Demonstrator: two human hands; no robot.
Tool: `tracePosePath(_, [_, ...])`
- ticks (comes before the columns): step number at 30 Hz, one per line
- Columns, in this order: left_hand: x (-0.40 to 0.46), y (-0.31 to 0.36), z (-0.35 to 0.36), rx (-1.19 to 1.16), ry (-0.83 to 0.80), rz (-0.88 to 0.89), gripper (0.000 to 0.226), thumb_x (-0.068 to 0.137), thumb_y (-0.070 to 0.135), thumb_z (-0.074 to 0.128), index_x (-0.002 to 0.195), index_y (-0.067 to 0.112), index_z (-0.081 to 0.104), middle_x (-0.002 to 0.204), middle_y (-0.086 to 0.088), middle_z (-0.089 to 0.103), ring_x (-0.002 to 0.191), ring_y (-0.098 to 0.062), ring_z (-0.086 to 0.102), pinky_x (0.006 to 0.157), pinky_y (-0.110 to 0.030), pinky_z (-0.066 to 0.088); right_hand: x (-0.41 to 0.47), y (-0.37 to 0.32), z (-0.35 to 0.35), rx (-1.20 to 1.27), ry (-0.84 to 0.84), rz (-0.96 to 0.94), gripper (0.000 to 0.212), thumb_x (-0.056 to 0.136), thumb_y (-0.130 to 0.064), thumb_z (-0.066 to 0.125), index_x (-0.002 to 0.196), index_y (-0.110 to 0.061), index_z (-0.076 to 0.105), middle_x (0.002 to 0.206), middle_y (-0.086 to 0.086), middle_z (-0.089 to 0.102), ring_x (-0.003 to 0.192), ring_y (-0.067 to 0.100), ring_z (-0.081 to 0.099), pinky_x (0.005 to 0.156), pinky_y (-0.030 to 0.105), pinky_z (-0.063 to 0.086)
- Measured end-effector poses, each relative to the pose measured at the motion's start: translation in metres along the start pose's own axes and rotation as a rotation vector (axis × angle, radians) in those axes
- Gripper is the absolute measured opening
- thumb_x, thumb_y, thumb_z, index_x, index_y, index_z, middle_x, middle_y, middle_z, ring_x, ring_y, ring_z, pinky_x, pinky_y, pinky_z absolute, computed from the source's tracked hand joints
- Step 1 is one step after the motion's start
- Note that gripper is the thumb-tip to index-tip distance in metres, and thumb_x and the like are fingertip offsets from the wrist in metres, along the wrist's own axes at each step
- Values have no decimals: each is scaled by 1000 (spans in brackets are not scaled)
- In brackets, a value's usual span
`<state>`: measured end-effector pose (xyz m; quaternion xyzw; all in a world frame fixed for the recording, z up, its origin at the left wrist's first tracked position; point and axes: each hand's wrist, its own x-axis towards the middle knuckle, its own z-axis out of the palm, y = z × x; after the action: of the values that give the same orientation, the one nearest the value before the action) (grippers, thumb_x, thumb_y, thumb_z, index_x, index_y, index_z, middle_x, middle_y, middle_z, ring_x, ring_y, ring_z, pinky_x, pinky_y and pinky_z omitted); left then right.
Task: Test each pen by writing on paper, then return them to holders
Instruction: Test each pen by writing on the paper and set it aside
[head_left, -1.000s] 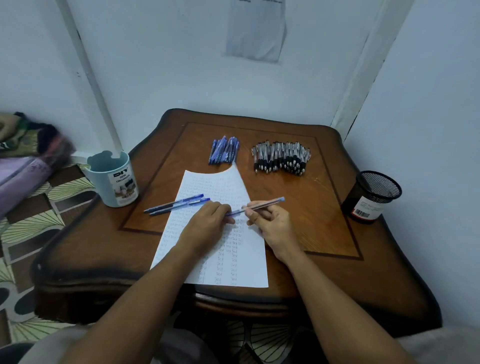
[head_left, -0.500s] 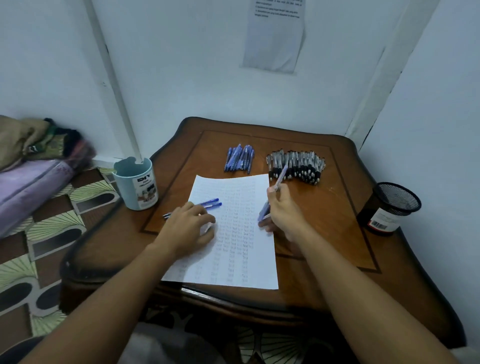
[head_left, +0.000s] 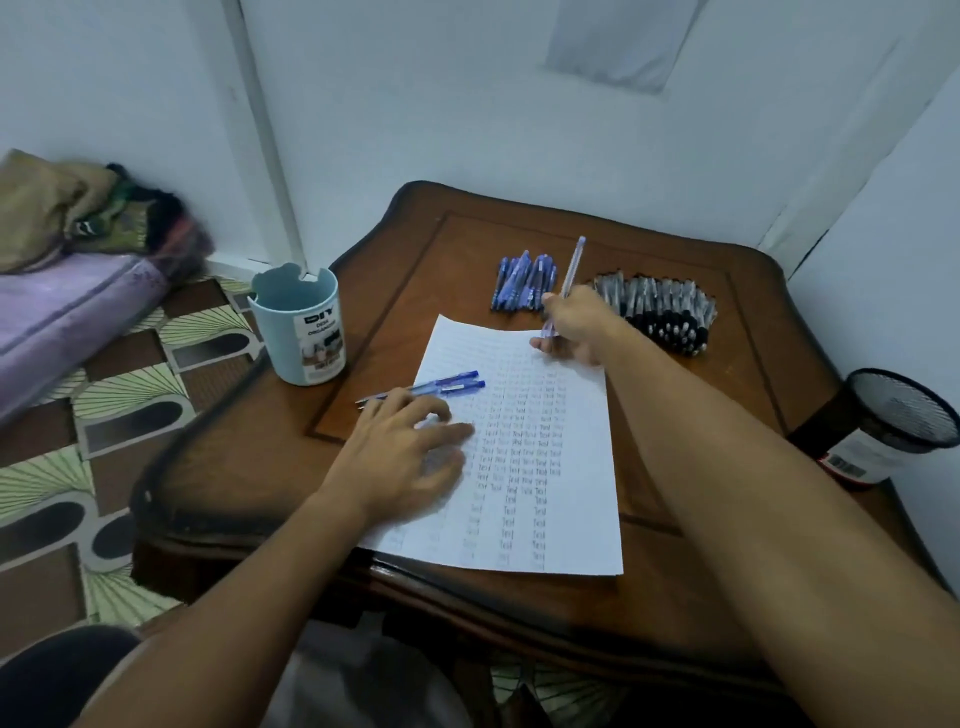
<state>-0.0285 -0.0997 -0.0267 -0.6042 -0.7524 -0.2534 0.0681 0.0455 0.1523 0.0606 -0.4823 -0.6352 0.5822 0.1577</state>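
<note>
Right hand (head_left: 574, 325) is pinching a pen (head_left: 566, 283) tip-down to write, while the flat, spread left hand (head_left: 410, 447) is steadying the paper (head_left: 571, 519).

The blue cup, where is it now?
In the head view the blue cup stands on the table's left edge, left of the paper and beyond the left hand.

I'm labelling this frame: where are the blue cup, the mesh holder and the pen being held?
blue cup (head_left: 306, 332), head view, front wall.
mesh holder (head_left: 906, 402), head view, mesh side.
pen (head_left: 571, 267), head view, upper barrel.
</note>
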Motion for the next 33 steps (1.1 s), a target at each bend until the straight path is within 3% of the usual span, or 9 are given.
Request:
tracePosePath(4, [3,-2,-1,-63,-25,-42,36,89,56,47,112,42,71,113,17,58,104,-10,43,89,-32,28,33,-6,8,-33,89,-16,12,103,-11,54,99,-1,51,77,13,53,54,16,52,43,24,39])
tracePosePath(8, [3,-6,2,-81,-17,-57,35,89,57,51,112,41,72,113,18,58,103,-9,42,89,-34,32,51,-11,12,19,60,20,18,98,7,54,114,0,54,93,12,56,67,14,57,46,16,50])
tracePosePath(12, [2,-5,-1,-88,-52,-69,41,89,62,48,115,40,70,117,19,57,109,-7,40,94,-36,33,63,-6,14,-46,118,-23,21,94,-3,65,114,1,58,104,12,65,72,17,70,69,25,61])
tracePosePath(16, [0,-4,-3,-106,-85,-81,48,86,70,46,118,41,68,119,20,53,114,-4,37,100,-37,29,65,2,13,-264,175,-104,21,95,-19,68,107,-3,61,93,9,68,59,10,67,52,21,49])
tracePosePath(18, [0,-3,-4,-108,-86,-80,49,85,70,46,118,41,68,120,20,52,115,-4,37,101,-37,28,68,4,11,-369,202,-132,25,93,-21,71,104,-1,61,84,10,68,69,18,71,61,29,52])
tracePosePath(21, [0,-4,-4,-106,-82,-77,49,85,70,47,118,41,68,120,20,53,115,-4,37,100,-38,29,68,4,8,-481,218,-158,32,88,-17,76,107,3,62,98,19,72,95,31,72,80,38,57])
tracePosePath(26, [1,-5,-4,-99,-72,-72,50,86,71,46,118,40,69,119,19,53,113,-4,38,100,-37,30,57,3,10,-571,212,-219,20,93,-13,69,108,-5,60,112,20,67,98,33,69,90,46,57])
tracePosePath(29, [1,-4,-3,-97,-55,-67,48,86,70,47,116,40,70,118,19,55,112,-5,39,99,-39,31,31,9,19,-639,152,-356,28,98,-14,61,125,-8,61,126,14,62,109,26,63,96,30,48])
tracePosePath(33, [0,-2,-3,-44,-46,-62,48,86,70,46,116,39,70,116,18,57,109,-5,38,98,-37,32,-15,23,41,-769,-162,-626,29,101,-13,56,130,-13,63,123,7,63,111,20,60,88,24,41])
